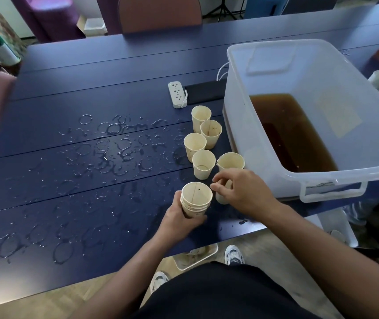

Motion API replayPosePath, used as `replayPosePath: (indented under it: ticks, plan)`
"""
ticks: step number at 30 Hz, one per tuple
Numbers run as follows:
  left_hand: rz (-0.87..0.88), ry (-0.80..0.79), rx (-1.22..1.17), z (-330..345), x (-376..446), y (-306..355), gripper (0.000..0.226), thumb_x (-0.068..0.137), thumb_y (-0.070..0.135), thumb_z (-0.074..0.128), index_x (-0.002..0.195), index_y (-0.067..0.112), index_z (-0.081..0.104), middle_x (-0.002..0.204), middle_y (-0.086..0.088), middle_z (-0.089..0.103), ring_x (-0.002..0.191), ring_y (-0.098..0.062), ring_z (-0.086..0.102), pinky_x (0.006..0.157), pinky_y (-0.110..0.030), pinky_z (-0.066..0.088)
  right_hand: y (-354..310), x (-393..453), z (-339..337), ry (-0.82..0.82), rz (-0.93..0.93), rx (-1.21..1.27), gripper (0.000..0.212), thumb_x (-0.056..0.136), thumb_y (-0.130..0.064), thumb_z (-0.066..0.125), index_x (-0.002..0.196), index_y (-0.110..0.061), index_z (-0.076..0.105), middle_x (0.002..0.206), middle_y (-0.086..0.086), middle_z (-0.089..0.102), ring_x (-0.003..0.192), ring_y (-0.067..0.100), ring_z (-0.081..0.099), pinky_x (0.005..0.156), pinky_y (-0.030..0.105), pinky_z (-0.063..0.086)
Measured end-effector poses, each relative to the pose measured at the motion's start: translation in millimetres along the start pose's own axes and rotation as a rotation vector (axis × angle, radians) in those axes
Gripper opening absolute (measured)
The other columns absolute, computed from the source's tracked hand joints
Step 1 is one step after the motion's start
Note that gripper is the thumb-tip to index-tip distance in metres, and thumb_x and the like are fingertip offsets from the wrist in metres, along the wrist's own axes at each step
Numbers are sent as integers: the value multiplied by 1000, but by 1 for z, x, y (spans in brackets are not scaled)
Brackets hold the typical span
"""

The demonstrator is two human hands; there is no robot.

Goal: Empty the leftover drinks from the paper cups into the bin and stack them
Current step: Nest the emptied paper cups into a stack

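The left hand [179, 215] is wrapped around a nested stack of paper cups [196, 200], holding it upright near the front edge of the counter [69, 88]. Just beside it, the right hand [241, 192] has its fingers curled around a single cup [223, 194], which stands close to the bin [310, 125]. The bin sits at the right end of the counter and already holds brown liquid.

Four more loose cups [201, 140] stand in a row further back along the bin's near wall, and a fifth cup [230, 161] stands just behind the right hand.

The step in hand looks like taking up the single cup. To do it well, check whether any drink remains inside; this cannot be told from here. If so, tip it over the bin's rim first. Then lower it straight into the top of the stack, mouth up, keeping the stack steady and upright so nothing drips onto the wet counter.
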State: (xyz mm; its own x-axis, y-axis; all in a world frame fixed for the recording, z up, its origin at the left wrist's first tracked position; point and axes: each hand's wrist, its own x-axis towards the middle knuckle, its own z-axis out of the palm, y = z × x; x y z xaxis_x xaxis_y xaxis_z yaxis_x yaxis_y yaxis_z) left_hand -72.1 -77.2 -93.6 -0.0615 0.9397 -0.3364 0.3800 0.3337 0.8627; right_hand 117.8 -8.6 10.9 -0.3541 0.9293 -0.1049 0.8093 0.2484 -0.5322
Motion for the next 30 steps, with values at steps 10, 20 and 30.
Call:
replayPosePath:
  ticks: [10, 20, 30]
  plan:
    - [-19, -26, 28, -2, 1, -2, 67, 74, 31, 87, 123, 39, 43, 116, 21, 60, 108, 0, 57, 94, -29, 48, 22, -4, 21, -142, 169, -351, 16, 94, -25, 59, 110, -25, 59, 111, 2, 65, 78, 22, 50, 67, 28, 38]
    - [-61, -27, -6, 1, 1, -3, 61, 71, 32, 88, 112, 49, 45, 110, 16, 65, 103, -4, 62, 92, -37, 53, -29, -12, -28, 151, -57, -131, 21, 93, -37, 67, 110, -25, 70, 107, -1, 73, 84, 17, 65, 74, 24, 48]
    - [-22, 5, -80, 3, 3, 5, 65, 62, 44, 88, 114, 46, 50, 104, 7, 69, 99, -24, 67, 82, -57, 57, -41, -12, -23, -57, -196, -148, 20, 92, -38, 64, 107, -30, 74, 105, -7, 73, 86, 14, 64, 75, 34, 57]
